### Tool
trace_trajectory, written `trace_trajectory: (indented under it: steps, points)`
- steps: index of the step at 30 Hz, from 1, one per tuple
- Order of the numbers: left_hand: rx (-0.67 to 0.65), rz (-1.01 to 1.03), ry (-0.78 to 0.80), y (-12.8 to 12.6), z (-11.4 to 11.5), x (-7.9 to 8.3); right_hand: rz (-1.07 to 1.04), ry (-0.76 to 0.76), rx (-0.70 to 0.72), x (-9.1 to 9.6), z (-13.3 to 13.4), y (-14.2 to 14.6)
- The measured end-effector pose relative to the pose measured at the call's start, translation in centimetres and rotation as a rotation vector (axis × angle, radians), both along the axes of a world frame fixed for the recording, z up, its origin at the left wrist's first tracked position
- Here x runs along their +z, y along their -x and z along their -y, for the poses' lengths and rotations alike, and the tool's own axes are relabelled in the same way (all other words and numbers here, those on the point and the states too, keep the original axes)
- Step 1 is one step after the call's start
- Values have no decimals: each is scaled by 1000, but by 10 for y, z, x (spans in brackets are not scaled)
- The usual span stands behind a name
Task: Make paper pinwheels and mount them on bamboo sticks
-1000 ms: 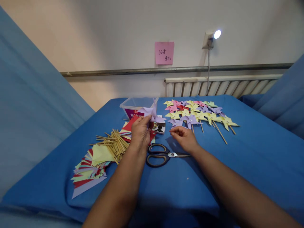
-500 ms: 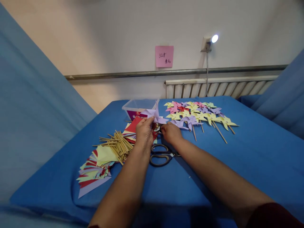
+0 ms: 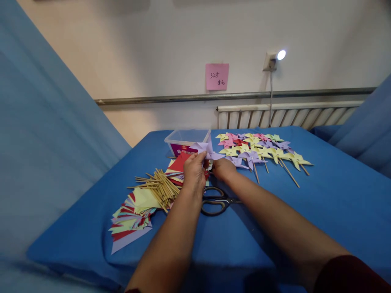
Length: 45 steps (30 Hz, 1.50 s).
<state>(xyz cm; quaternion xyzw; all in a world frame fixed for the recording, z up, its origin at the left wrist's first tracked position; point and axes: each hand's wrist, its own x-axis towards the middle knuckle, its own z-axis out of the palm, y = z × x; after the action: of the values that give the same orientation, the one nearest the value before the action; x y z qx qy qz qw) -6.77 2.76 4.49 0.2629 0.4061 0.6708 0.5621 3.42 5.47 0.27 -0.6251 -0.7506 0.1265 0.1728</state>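
Observation:
My left hand (image 3: 194, 171) is closed on a purple paper pinwheel (image 3: 209, 149) and holds it up in front of the clear plastic box. Just to the right, my right hand (image 3: 224, 169) is low with its fingers pinched together. What sits between those fingers is hidden. Black-handled scissors (image 3: 216, 207) lie on the table below both hands, their blades partly behind my right forearm. Red and pale paper sheets (image 3: 179, 165) are stacked beside my left hand. A pile of thin wooden sticks (image 3: 161, 187) lies to the left.
Several finished pinwheels on sticks (image 3: 256, 152) lie in rows at the back right. The clear box (image 3: 187, 135) stands at the back. Fanned coloured paper (image 3: 131, 228) rests at the front left of the blue-covered table (image 3: 330, 211). Behind are a radiator (image 3: 284, 116) and a pipe (image 3: 171, 99).
The whole view has shifted, so everything appears slightly further right and lower. My left hand still holds the purple pinwheel, and my right hand stays pinched close beside it.

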Motion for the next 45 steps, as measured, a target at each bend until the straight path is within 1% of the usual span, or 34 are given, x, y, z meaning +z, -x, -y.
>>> trace_trajectory:
  steps: [4, 8, 14, 23, 27, 33, 40, 45]
  points:
    - [12, 6, -1, -1, 1, 1, 1, 13, 9, 4, 6, 0]
    - [10, 16, -1, -1, 2, 2, 14, 14, 3, 4, 10, 1]
    - [-2, 12, -15, 0, 1, 1, 30, 12, -21, -4, 11, 0]
    - [12, 9, -13, -1, 2, 3, -20, 38, -109, -15, 1, -9]
    - [18, 7, -11, 0, 2, 3, -48, 53, -93, -16, -1, -15]
    - [6, 19, -10, 0, 2, 1, -27, 62, -12, -10, 1, -16]
    - [-5, 6, -10, 0, 1, 0, 55, 38, 12, -2, 3, -12]
    - [-12, 0, -20, 0, 2, 1, 71, 37, -7, -5, 2, -9]
